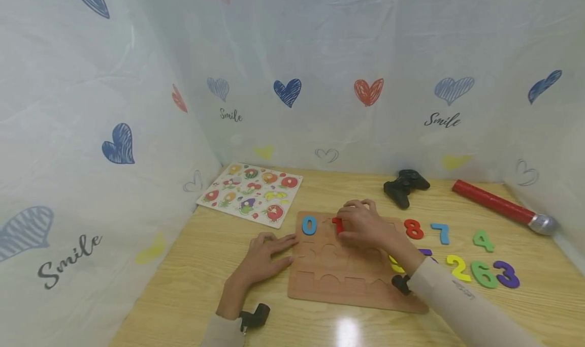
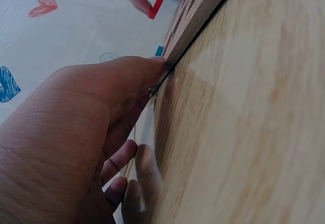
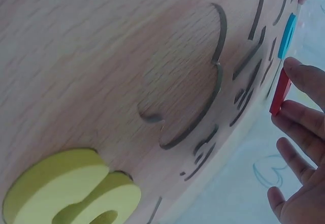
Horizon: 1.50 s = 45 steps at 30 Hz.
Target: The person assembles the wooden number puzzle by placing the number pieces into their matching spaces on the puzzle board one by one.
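A wooden board (image 1: 320, 288) with number-shaped recesses lies on the table, a blue 0 (image 1: 309, 225) set at its upper left. Over the board's top row, my right hand (image 1: 363, 224) pinches a red 1 (image 1: 338, 225) between thumb and fingers; the right wrist view shows this red piece (image 3: 280, 93) tilted at the board's surface. My left hand (image 1: 264, 258) touches the board's left edge with thumb and fingertips, fingers relaxed; in the left wrist view the thumb of this hand (image 2: 76, 117) meets the edge. A yellow piece (image 3: 56, 183) lies near the right wrist camera.
Right of the board lie a red 8 (image 1: 413, 229), blue 7 (image 1: 441, 233), green 4 (image 1: 483, 241), yellow 2 (image 1: 458, 268), green 6 (image 1: 483, 275) and purple 3 (image 1: 507, 275). Behind are a fruit board (image 1: 249, 193), a black game controller (image 1: 405, 187) and a red microphone (image 1: 495, 202).
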Each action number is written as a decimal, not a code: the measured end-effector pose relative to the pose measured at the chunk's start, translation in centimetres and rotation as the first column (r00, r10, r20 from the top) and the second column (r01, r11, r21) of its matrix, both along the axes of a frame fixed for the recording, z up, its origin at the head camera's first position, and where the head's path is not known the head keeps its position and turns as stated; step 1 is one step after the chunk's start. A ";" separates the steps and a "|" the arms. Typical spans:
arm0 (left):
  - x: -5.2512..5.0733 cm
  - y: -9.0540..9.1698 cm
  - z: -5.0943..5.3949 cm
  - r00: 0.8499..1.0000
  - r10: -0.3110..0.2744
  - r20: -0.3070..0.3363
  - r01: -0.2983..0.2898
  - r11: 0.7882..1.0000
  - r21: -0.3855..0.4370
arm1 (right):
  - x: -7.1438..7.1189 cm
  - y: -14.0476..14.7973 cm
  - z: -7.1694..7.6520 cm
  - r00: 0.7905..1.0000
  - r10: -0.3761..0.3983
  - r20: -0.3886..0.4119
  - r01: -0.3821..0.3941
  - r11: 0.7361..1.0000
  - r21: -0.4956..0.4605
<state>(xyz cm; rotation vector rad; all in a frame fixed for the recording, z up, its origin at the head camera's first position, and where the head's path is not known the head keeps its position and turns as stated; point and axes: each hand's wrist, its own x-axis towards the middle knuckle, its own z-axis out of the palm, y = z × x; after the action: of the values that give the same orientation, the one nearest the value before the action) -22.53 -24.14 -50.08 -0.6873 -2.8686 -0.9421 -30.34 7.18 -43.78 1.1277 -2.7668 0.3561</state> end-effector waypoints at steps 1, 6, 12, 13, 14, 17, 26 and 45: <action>0.0 0.0 0.0 1.000 0.001 0.000 -0.001 1.000 -0.003 | 0.0 -0.1 0.0 1.000 0.000 0.000 0.000 1.000 0.002; -0.1 0.0 -0.2 1.000 0.006 -0.001 -0.006 1.000 -0.012 | -0.1 -0.6 -0.1 1.000 -0.011 0.023 0.011 1.000 0.026; 0.1 0.0 -0.1 1.000 -0.004 -0.021 0.004 1.000 -0.010 | -0.2 -1.2 -0.5 1.000 -0.017 0.008 0.017 0.998 0.058; 0.1 0.0 -0.1 1.000 -0.007 -0.019 0.007 1.000 -0.010 | -0.2 -1.2 -0.6 1.000 -0.017 0.004 0.017 0.998 0.061; 0.1 0.0 0.0 1.000 -0.007 -0.018 0.007 1.000 -0.009 | -0.3 -1.3 -0.6 1.000 -0.016 0.002 0.016 0.998 0.063; 0.2 0.0 0.0 1.000 -0.007 -0.017 0.007 1.000 -0.007 | -0.3 -1.4 -0.7 1.000 -0.010 -0.001 0.010 0.998 0.066; 0.1 0.1 -0.1 1.000 -0.005 -0.025 0.004 1.000 -0.012 | -0.4 -1.7 -1.3 1.000 0.022 -0.008 -0.022 1.000 0.021; 0.0 0.1 0.1 0.999 -0.006 -0.049 0.004 0.999 -0.038 | -0.6 -2.4 -1.4 0.999 0.011 0.031 -0.012 1.000 0.024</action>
<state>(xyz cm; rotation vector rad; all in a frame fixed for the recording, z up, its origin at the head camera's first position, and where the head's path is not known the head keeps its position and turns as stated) -22.53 -24.03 -49.98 -0.7106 -2.8504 -0.8607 -30.95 4.81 -45.20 1.1534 -2.7997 0.3455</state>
